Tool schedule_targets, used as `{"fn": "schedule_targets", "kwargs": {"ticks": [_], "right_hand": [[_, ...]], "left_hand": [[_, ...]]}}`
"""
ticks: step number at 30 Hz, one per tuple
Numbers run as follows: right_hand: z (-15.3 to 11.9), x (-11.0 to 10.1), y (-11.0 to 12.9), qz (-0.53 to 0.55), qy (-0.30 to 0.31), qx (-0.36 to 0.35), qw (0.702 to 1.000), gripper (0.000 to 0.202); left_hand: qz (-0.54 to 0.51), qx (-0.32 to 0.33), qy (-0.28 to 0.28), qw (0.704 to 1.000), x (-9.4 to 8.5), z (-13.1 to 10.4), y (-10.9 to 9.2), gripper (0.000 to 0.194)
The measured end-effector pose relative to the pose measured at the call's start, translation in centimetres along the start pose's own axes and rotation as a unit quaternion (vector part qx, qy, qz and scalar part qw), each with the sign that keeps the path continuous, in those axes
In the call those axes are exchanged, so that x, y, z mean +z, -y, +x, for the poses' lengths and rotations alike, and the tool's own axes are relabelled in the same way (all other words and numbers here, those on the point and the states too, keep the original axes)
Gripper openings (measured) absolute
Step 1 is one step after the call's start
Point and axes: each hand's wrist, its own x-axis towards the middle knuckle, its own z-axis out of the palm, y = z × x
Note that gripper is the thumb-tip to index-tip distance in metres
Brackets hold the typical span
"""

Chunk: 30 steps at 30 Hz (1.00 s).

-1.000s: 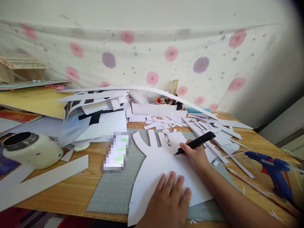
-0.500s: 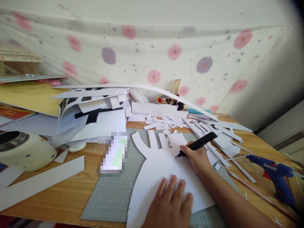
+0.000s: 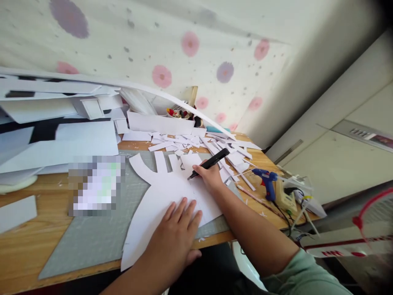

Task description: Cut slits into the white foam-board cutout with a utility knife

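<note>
A white foam-board sheet, with curved and straight prongs cut along its far edge, lies on a grey-green cutting mat. My left hand rests flat on the sheet's near part, fingers stretched out. Closed around a black utility knife, my right hand is over the upper right of the sheet. The knife slants, its tip at the board's surface below the prongs. Faint pencil marks run down the board near my left fingers.
White scraps and strips litter the back of the table. A blue glue gun stands at the right. On the mat's left lies a blurred-out bright screen. White sheets with black patches are piled behind it. A racket is at the far right.
The view has swung to the right, bringing the cabinet and racket into sight. My left hand stays flat on the board, and the knife tip sits at about the same place on it.
</note>
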Motion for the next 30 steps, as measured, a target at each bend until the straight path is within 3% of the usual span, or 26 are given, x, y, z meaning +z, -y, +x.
{"fn": "schedule_targets", "kwargs": {"ticks": [11, 16, 21, 30], "right_hand": [[-2.5, -1.7, 3.8, 0.069, -0.008, -0.027, 0.997, 0.033], [-4.0, -0.7, 2.2, 0.045, -0.068, -0.014, 0.997, 0.025], [-4.0, -0.1, 0.5, -0.002, -0.046, -0.022, 0.999, 0.022], [-3.8, -0.2, -0.1, -0.048, -0.045, -0.037, 0.997, 0.02]], "left_hand": [[0.003, 0.007, -0.031, 0.999, -0.5, -0.3, -0.2, 0.072], [0.002, -0.002, -0.044, 0.999, -0.8, -0.6, -0.4, 0.066], [0.001, 0.003, -0.05, 0.999, -0.6, -0.7, -0.4, 0.067], [0.016, 0.007, -0.025, 1.0, -0.2, -0.6, -0.2, 0.071]]}}
